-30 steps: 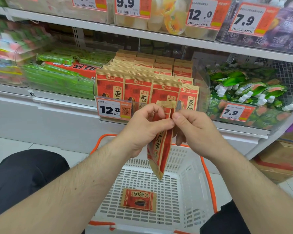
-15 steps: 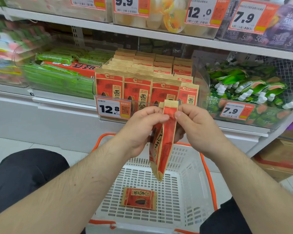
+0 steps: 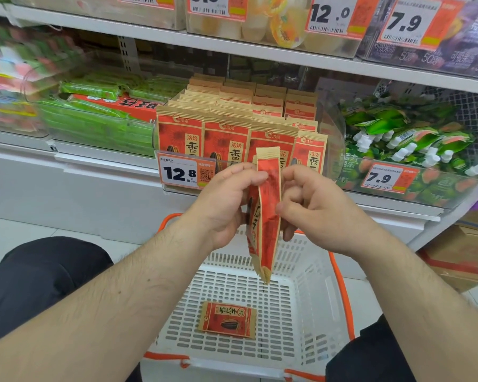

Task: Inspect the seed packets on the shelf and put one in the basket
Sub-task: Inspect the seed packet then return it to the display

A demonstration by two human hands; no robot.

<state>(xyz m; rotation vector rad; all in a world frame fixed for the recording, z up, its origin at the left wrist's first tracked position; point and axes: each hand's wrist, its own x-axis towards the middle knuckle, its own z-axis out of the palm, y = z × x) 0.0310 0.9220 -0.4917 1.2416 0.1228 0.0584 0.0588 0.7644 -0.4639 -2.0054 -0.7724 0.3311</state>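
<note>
I hold one seed packet (image 3: 267,213) edge-on above the white basket (image 3: 309,304), its lower corner hanging over the far part of the basket floor with clear air beneath it. My left hand (image 3: 226,205) pinches the packet's upper left side between thumb and fingers; my right hand (image 3: 315,205) grips its right edge, thumb pressed lower down against the red face, fingers curled behind. Both forearms reach in from the near edge and converge over the basket. A second packet (image 3: 227,320) lies flat on the basket floor, near the middle, apart from the walls, printed face up with a dark striped seed pictured. The basket has slotted walls and an orange handle (image 3: 342,293) running along its right side. Just beyond the held packet, the shelf (image 3: 392,208) carries a clear bin of matching red and tan packets (image 3: 226,133) standing upright in rows; the front row bears Chinese characters I cannot fully read at this angle. The price tag (image 3: 186,173) on that bin reads 12.8 beside a QR code. To the right, a bin of green pouches (image 3: 409,139) with white caps is tagged 7.9. To the left sit green wrapped packs (image 3: 94,117). Tags on the upper shelf read 12.0 and 7.9.
</note>
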